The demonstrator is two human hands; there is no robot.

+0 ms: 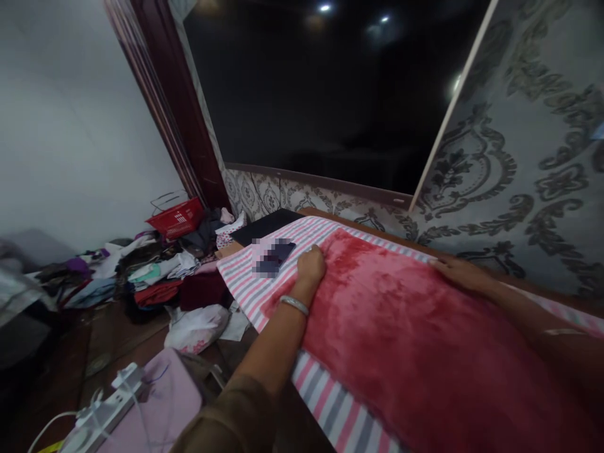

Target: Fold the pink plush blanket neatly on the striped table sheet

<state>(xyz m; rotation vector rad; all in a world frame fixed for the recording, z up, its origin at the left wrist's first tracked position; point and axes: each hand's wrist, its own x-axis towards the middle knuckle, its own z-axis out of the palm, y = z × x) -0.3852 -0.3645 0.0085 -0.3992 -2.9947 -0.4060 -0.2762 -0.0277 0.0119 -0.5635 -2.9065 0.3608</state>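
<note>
Red plush cloth point(387, 314) lies nearest, spread atop striped fabric point(325, 387). Left hand point(311, 264): fingers curled into a fist at its left end; whether pinching pile, cannot tell. Right hand point(455, 272): at far edge, grip unclear. Placement likely steadies the cloth.

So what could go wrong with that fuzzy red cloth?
The dark flat object lies on the striped cloth right by the left hand, so it might get bumped or dragged.

Tugging the red cloth could also rumple the striped one underneath.

And the white power strip has loose cables, which might snag if someone brushes past.
</note>
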